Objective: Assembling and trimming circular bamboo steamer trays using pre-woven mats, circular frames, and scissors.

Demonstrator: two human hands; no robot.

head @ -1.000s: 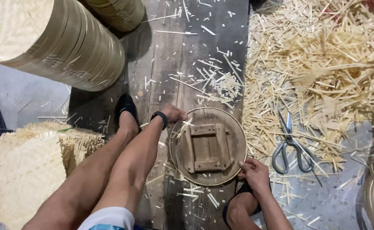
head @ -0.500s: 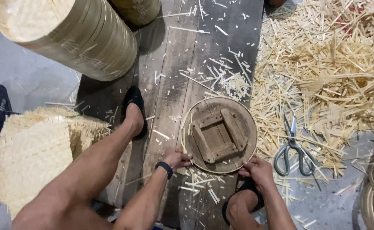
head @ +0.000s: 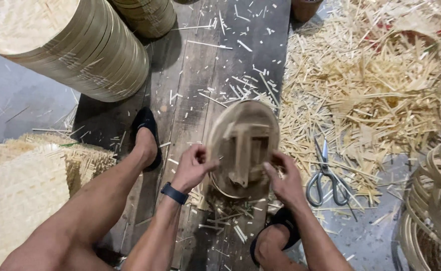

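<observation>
Now your left hand [head: 193, 168] and right hand [head: 285, 179] each grip an edge of the round pale bamboo tray with a wooden frame [head: 243, 148], tilted up on edge above the dark wooden plank [head: 200, 85], its long axis running away from you; grey-handled scissors [head: 326, 175] lie just right of it.

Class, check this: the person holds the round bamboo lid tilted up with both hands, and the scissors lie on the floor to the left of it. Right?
Not quite. In the head view the scissors lie right of the round bamboo lid, not left. Left hand and right hand do hold it tilted up.
</observation>
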